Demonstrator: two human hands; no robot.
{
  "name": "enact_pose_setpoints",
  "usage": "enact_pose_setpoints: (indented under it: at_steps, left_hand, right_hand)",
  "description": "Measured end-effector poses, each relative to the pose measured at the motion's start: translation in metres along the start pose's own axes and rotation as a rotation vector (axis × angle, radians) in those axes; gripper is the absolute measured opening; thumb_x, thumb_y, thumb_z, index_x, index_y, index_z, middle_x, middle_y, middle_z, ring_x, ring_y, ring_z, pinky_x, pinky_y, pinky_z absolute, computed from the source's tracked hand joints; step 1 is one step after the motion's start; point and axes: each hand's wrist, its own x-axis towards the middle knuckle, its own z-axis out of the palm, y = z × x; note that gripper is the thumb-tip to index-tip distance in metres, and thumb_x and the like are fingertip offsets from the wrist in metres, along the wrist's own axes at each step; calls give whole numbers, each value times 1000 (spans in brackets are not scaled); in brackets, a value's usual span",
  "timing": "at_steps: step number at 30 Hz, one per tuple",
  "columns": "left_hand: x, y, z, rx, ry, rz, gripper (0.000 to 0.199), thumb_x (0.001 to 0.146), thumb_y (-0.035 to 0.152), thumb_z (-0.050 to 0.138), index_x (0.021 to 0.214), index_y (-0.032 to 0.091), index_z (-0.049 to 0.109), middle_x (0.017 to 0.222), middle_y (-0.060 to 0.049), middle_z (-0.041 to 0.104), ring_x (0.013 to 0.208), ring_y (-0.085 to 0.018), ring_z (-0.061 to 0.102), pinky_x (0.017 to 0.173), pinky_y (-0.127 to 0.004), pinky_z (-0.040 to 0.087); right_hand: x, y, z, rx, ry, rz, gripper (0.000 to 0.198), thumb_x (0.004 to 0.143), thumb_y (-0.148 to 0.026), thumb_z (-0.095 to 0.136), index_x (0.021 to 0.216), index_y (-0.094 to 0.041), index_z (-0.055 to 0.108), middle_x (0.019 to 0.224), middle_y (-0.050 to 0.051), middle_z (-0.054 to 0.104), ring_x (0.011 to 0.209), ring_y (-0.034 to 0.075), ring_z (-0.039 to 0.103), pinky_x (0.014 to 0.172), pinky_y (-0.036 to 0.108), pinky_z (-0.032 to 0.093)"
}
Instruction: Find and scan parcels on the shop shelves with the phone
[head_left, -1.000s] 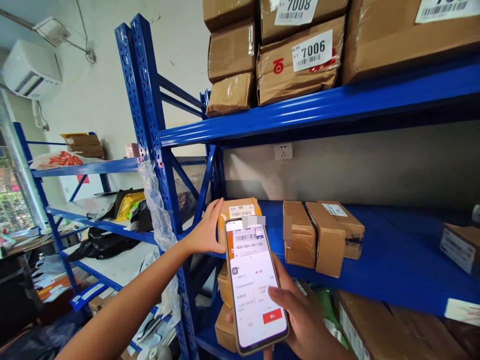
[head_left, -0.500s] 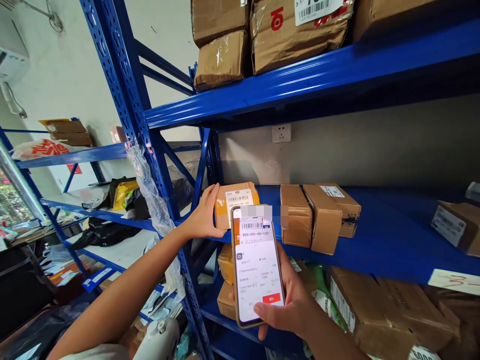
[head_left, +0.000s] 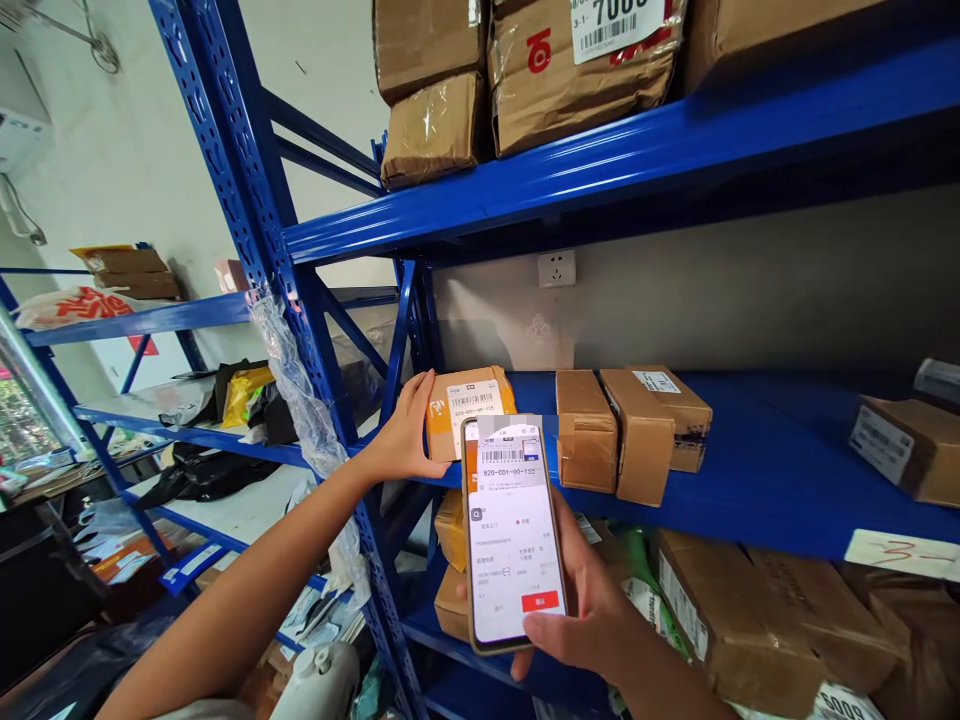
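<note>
My left hand point(head_left: 407, 432) grips the left side of a small cardboard box point(head_left: 441, 412) with orange tape and a white barcode label. The box is at the left end of the middle blue shelf, its lower right part hidden behind a smartphone point(head_left: 510, 550). That phone is in my right hand point(head_left: 581, 605), fingers wrapped round its lower right side and thumb over the bottom of the screen. On the screen are a barcode image, the number 820-001-00-155, lines of text and a red button.
Two cardboard boxes point(head_left: 588, 430) point(head_left: 652, 430) stand right of the phone; another box point(head_left: 904, 450) is farther right. The upper shelf beam point(head_left: 525, 180) runs overhead. A blue upright point(head_left: 225, 150) with clear plastic wrap point(head_left: 289, 370) stands at left. Parcels point(head_left: 750, 610) fill the lower shelf.
The view has shifted slightly, so the shelves sit a little farther left. My right thumb has moved slightly right, toward the red button. Both hands keep their holds.
</note>
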Motion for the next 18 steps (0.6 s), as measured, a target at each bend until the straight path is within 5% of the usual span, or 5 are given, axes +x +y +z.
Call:
enact_pose_setpoints:
  at_steps: [5, 18]
  left_hand:
    - [0, 1, 1, -1, 19, 26, 134, 50, 36, 82, 151, 14, -2, 151, -20, 11, 142, -38, 16, 117, -52, 22]
    - [-1, 5, 1, 40, 23, 54, 136, 50, 37, 83, 151, 14, -5, 150, -20, 10, 142, -39, 16, 116, -54, 23]
  right_hand:
    - [-5, 2, -8, 88, -109, 13, 108, 77, -25, 70, 147, -32, -11, 124, 14, 63, 106, 29, 65, 63, 32, 60]
    - [-18, 3, -6, 45, -55, 17, 109, 81, -23, 68, 146, -33, -20, 124, 14, 63, 101, 28, 67, 64, 35, 60]
